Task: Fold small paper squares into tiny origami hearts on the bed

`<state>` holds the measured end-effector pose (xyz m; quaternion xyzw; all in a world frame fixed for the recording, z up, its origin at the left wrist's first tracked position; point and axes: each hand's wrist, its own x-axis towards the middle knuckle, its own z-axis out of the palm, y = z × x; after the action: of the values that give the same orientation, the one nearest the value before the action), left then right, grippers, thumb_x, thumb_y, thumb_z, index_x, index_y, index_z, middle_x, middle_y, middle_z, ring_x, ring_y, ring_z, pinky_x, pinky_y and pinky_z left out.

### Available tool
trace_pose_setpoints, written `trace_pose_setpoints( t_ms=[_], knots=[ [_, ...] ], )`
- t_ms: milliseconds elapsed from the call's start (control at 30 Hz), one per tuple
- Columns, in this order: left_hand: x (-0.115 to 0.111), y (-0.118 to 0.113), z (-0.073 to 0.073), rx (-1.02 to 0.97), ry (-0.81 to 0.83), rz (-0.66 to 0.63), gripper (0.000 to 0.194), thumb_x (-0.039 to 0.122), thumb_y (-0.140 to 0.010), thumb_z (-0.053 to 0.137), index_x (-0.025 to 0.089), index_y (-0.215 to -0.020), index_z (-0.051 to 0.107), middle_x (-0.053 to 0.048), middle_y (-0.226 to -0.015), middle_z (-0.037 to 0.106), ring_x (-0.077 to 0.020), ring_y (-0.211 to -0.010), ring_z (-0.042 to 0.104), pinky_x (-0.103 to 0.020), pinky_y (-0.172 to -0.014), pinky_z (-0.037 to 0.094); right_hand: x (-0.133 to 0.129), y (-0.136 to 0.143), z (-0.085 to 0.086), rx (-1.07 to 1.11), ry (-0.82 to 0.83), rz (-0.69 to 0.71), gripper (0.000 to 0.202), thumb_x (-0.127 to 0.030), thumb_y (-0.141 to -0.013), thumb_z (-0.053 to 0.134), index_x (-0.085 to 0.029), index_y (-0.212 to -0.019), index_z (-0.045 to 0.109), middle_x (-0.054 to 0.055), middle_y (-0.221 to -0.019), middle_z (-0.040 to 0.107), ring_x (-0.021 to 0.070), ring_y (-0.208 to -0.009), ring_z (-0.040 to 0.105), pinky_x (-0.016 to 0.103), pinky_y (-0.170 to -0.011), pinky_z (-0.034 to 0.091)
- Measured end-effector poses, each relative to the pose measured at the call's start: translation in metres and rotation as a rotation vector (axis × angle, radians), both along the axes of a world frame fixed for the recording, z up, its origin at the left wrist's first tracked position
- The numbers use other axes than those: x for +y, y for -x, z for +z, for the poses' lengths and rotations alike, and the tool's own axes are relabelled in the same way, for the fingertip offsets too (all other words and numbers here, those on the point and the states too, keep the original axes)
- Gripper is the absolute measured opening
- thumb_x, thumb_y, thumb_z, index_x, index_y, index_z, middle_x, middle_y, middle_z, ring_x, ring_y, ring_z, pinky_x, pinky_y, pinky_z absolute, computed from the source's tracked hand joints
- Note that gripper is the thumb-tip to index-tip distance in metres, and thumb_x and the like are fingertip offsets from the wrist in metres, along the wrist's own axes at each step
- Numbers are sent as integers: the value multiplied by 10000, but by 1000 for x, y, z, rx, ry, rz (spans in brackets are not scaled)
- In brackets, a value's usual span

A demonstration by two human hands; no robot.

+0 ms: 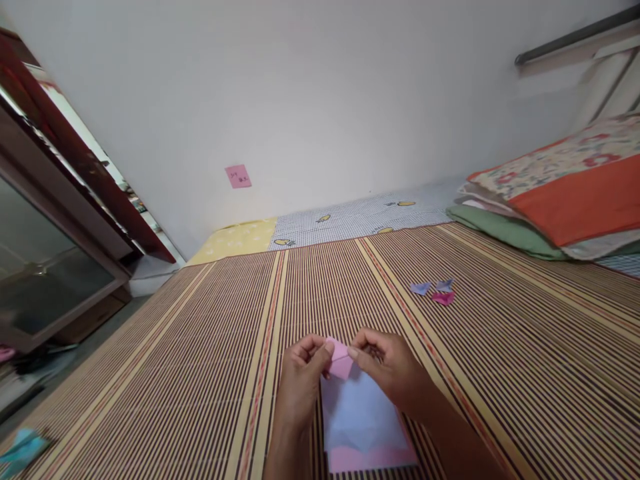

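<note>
A small folded piece of pink paper (pixel 342 366) is pinched between my two hands, low in the middle of the head view. My left hand (pixel 306 373) grips its left edge with thumb and fingers. On the opposite edge, the thumb and fingers of my right hand (pixel 387 363) close on it. Beneath the hands lies light blue paper (pixel 363 413), with pink paper (pixel 373 459) showing under its near edge. My fingers hide parts of the folded piece.
Striped mat (pixel 210 347) spreads over the bed. Small folded papers, one of them magenta (pixel 443 298), lie ahead to the right. Folded bedding (pixel 595 193) is piled at far right. A pink note (pixel 238 177) sticks to the wall. Turquoise folded paper (pixel 23 452) rests at lower left.
</note>
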<state>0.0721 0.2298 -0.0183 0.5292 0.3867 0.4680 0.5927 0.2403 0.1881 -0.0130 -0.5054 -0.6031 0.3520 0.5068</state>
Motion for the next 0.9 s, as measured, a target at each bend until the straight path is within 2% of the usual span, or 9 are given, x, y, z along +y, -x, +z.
trace_pose_setpoints(
  t_ms=[233, 500, 700, 900],
  knots=[
    [-2, -2, 2, -13, 10, -6, 250, 362, -800, 761, 149, -698, 681, 20, -606, 573, -114, -573, 471, -222, -542, 378, -2, 5, 1, -18, -18, -50, 218, -274, -892, 540, -197, -688, 540, -30, -640, 508, 149, -615, 473, 271, -570, 342],
    [-4, -5, 6, -1, -12, -71, 261, 383, -806, 774, 146, -717, 709, 18, -605, 586, -110, -573, 489, -220, -559, 384, -1, 2, -2, -7, 5, 67, 235, -325, -927, 562, -190, -735, 569, -34, -655, 506, 150, -626, 478, 272, -577, 339],
    [-8, -11, 11, -87, 59, -92, 274, 334, -702, 871, 149, -879, 774, -22, -748, 696, -124, -651, 582, -225, -629, 445, 1, 3, -5, 70, -48, -28, 292, -374, -946, 565, -192, -717, 558, -34, -647, 514, 141, -610, 473, 264, -570, 347],
    [-8, -11, 11, -30, 29, -47, 221, 334, -714, 853, 136, -759, 765, -1, -634, 625, -108, -588, 494, -214, -570, 377, 0, 2, -3, 56, -56, -63, 304, -381, -953, 573, -193, -715, 555, -37, -645, 501, 136, -607, 461, 260, -563, 338]
  ],
)
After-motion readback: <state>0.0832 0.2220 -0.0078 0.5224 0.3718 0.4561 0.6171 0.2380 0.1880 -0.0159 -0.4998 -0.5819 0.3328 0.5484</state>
